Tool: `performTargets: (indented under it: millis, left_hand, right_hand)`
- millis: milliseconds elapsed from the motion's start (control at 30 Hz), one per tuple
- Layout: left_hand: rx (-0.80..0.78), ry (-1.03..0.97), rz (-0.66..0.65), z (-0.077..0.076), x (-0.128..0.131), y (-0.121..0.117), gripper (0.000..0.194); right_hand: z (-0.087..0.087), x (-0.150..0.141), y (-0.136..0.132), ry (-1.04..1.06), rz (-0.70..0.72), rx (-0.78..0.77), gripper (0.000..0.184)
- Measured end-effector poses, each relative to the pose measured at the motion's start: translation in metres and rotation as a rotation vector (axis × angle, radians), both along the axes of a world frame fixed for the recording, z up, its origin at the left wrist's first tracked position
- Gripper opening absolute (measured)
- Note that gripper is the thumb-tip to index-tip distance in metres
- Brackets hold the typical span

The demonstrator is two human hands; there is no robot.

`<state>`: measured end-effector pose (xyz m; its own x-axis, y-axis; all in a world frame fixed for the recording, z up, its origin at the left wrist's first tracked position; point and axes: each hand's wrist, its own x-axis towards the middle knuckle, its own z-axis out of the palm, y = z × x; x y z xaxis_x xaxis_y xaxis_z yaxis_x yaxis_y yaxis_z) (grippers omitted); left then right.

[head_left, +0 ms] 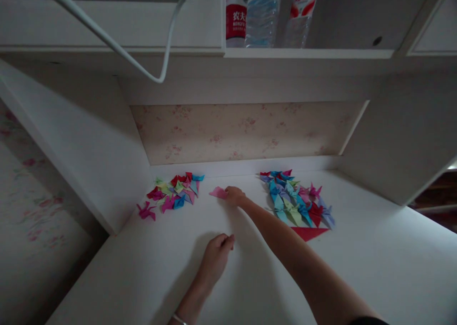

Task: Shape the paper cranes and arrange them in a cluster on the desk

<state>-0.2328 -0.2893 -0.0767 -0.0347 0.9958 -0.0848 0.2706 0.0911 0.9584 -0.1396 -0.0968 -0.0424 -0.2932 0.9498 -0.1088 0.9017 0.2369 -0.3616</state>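
Hands apart: right hand [235, 196] pinches pink paper [217, 192] at the desk's [274, 277] far side, between left paper pile [178, 191] and right paper pile [294, 199], contact with desk unclear; left hand [215, 254], nearer the wearer, is curled closed, contents hidden.

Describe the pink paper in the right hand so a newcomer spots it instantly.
On the white surface, find the left cluster and the right cluster of colourful folded paper. Between them, the right hand holds the pink paper by one end. Unlike its neighbours, it is held, lying in neither cluster.
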Motion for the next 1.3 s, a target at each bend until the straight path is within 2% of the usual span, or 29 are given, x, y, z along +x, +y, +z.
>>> performTargets:
  millis: [233,400,600,700,800,933,1033,1133,1300]
  left_hand:
    - [-0.047,-0.054,0.001,0.0,0.0,-0.002,0.039]
    - [-0.033,-0.044,0.013,0.006,0.001,-0.005,0.04]
    - [0.001,0.041,-0.008,0.015,0.003,-0.009,0.04]
    - [0.044,0.102,-0.039,0.016,0.004,-0.01,0.04]
    - [0.066,0.143,-0.05,0.014,0.005,-0.011,0.04]
    - [0.081,0.179,-0.039,0.014,0.007,-0.012,0.039]
    - [0.08,0.203,-0.032,0.013,0.008,-0.012,0.039]
    - [0.099,0.212,-0.025,0.011,0.008,-0.012,0.039]
    - [0.127,0.215,-0.032,0.006,0.009,-0.012,0.04]
  right_hand:
    - [-0.003,0.027,-0.034,0.281,0.154,0.011,0.016]
    - [-0.005,0.065,-0.076,0.528,0.114,0.027,0.029]
    - [-0.008,0.142,-0.13,1.034,0.044,-0.156,0.044]
    - [-0.007,0.186,-0.146,0.999,-0.057,-0.145,0.037]
    - [-0.002,0.229,-0.154,0.906,-0.091,-0.101,0.041]
    - [0.004,0.272,-0.161,0.843,-0.104,-0.122,0.05]
    - [0.002,0.293,-0.165,0.76,-0.064,-0.132,0.045]
    - [-0.007,0.308,-0.163,0.695,-0.01,-0.141,0.041]
    - [-0.013,0.321,-0.154,0.467,0.017,-0.04,0.036]
